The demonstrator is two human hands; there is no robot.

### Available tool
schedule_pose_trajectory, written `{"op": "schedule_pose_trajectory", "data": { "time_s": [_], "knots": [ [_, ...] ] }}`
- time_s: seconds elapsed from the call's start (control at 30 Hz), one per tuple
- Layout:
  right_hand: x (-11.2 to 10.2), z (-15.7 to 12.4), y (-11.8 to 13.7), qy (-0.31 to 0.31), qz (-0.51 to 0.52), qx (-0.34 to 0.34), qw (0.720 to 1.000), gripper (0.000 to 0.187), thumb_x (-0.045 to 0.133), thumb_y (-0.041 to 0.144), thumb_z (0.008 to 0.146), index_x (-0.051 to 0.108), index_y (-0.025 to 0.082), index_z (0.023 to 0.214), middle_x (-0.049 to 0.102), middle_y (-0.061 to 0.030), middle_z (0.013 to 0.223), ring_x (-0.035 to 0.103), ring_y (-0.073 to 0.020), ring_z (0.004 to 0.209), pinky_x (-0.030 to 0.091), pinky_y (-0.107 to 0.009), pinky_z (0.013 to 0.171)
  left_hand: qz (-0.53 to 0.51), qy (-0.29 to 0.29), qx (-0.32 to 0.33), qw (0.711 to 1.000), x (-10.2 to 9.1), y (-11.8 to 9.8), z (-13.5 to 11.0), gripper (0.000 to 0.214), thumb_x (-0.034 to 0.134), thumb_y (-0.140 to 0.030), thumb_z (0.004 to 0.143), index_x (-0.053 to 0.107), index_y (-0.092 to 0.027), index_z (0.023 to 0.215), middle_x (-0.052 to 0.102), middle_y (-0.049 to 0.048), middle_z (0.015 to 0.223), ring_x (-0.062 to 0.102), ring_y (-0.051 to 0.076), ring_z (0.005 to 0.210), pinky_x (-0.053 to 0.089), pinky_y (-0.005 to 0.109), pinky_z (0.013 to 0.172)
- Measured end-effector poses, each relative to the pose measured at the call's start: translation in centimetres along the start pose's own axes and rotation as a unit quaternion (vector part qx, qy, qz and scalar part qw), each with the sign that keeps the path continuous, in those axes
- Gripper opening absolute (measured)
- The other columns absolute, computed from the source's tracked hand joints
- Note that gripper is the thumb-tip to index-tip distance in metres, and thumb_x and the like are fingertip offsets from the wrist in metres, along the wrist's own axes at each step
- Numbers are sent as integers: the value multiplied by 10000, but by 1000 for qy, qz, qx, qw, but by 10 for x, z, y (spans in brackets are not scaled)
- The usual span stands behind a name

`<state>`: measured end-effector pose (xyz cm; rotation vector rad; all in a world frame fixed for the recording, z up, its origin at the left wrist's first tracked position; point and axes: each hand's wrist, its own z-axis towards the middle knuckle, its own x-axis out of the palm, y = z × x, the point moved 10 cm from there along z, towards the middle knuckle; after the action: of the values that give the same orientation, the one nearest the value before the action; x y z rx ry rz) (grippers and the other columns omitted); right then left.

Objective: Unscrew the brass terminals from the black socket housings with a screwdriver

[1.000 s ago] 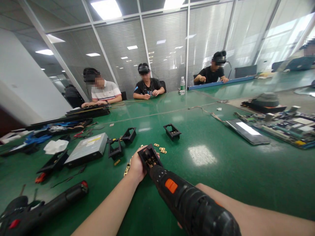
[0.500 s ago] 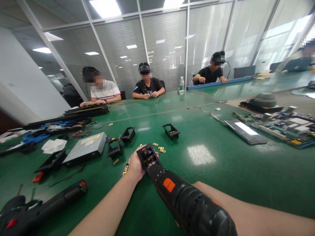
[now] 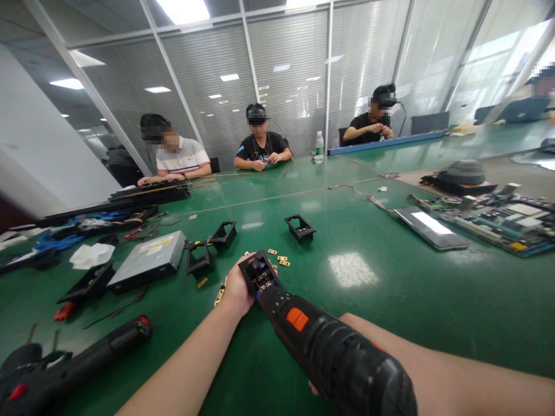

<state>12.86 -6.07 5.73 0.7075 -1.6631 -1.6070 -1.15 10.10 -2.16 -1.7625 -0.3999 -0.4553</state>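
In the middle of the head view, my left hand (image 3: pixel 238 287) is wrapped round a small black plastic housing (image 3: pixel 261 267) with brass-coloured parts inside. My right hand (image 3: pixel 352 328) grips a black cordless drill (image 3: pixel 323 341) with an orange switch. The drill's body hides most of that hand's fingers. Its nose reaches into the housing's open face; the tip of the bit is hard to see. Small brass plates (image 3: pixel 282 259) lie just beyond and beside my left hand. Three similar black housings rest farther off, one of them at the right (image 3: pixel 300 229).
A silver disc drive (image 3: pixel 150 261) lies left, with a second black power tool (image 3: pixel 87 367) nearer me. On the right are a dark phone-like slab (image 3: pixel 431 229) and circuit boards (image 3: pixel 515 222). Several people sit across the green table (image 3: pixel 416 312); a water bottle (image 3: pixel 319 147) stands there.
The view has shifted slightly. My hands keep the housing and drill in almost the same position. Across the table, the person at the right has raised their hands nearer their chest.
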Motion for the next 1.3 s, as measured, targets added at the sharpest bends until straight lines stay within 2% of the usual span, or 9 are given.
{"op": "schedule_pose_trajectory", "data": {
  "time_s": [0.17, 0.43, 0.5, 0.67, 0.8, 0.97, 1.1, 1.3],
  "knots": [
    [0, 0, -2, 4, -2, -7, 1000, 357, 787, 269, 635, 479, 133, 753, 455, 23, 718, 382, -68, 617, 340, -188, 520, 2, 12, -10, 1000, 2, 3, 0, 295, 479, -330, 814, 662, -106, 756, 675, 130, 675, 660, 266, 622, 547, 402, 582],
    [-4, -2, -6, -5, -59, -1, 998, 244, 693, 185, 658, 482, 136, 769, 468, -10, 742, 416, -104, 683, 376, -195, 559, -1, -8, -13, 1000, 0, 3, 0, 315, 461, -347, 824, 659, -108, 769, 678, 135, 681, 662, 274, 627, 543, 410, 583],
    [-6, -3, -9, -9, -83, 14, 996, 269, 710, 213, 650, 495, 131, 789, 481, -22, 764, 435, -115, 712, 402, -199, 584, 0, -8, -15, 1000, 0, 3, 0, 327, 457, -350, 826, 661, -102, 764, 676, 137, 679, 661, 273, 626, 543, 407, 582],
    [-8, -3, -8, -15, -122, 11, 992, 418, 741, 286, 662, 575, 95, 995, 544, -93, 955, 478, -123, 731, 440, -202, 584, -8, -6, -14, 1000, 0, 3, 1, 297, 467, -329, 820, 658, -114, 745, 671, 116, 679, 657, 255, 617, 545, 400, 588],
    [-9, -5, -12, -17, -97, 20, 995, 606, 780, 273, 635, 519, 83, 1148, 556, -94, 949, 462, -109, 689, 440, -206, 579, 3, 6, -17, 1000, 3, 4, -1, 337, 447, -343, 831, 666, -99, 754, 676, 136, 683, 659, 271, 626, 541, 407, 582],
    [-9, -5, -8, -22, -101, 24, 994, 502, 782, 301, 649, 558, 109, 1056, 539, -82, 961, 455, -104, 693, 435, -193, 568, 0, -8, -11, 1000, 3, 1, -3, 326, 443, -334, 832, 656, -99, 756, 679, 145, 678, 662, 273, 628, 540, 400, 589],
    [-9, -3, -5, -21, -102, 23, 994, 503, 781, 349, 650, 576, 79, 1022, 537, -109, 962, 467, -125, 715, 443, -216, 576, -12, -14, -17, 1000, 2, 3, 0, 307, 458, -337, 823, 648, -105, 754, 676, 143, 671, 662, 273, 615, 540, 403, 596],
    [-10, -5, -8, -13, -174, -11, 985, 527, 749, 391, 707, 592, 59, 1085, 565, -141, 1007, 536, -155, 768, 495, -252, 644, -10, -6, -9, 1000, 0, 3, 2, 289, 467, -331, 817, 653, -116, 768, 679, 128, 682, 670, 277, 635, 548, 422, 630]
  ]
}}
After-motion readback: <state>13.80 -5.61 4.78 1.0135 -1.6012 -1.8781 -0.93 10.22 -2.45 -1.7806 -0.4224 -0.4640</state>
